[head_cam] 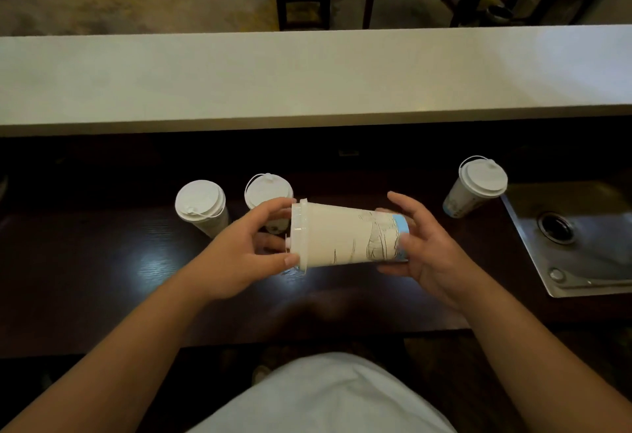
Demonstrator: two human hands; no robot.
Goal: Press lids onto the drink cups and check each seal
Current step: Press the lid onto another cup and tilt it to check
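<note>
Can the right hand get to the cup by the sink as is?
Probably not yet: the right hand grips the base of the held cup. The path to the cup by the sink looks free once it lets go.

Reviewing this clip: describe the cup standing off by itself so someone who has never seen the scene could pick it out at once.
Find the steel sink set into the dark counter at the right edge. Just left of its far corner stands one lidded cup, apart from everything else. The other two standing cups sit together on the left, and a fourth is held sideways between both hands.
</note>
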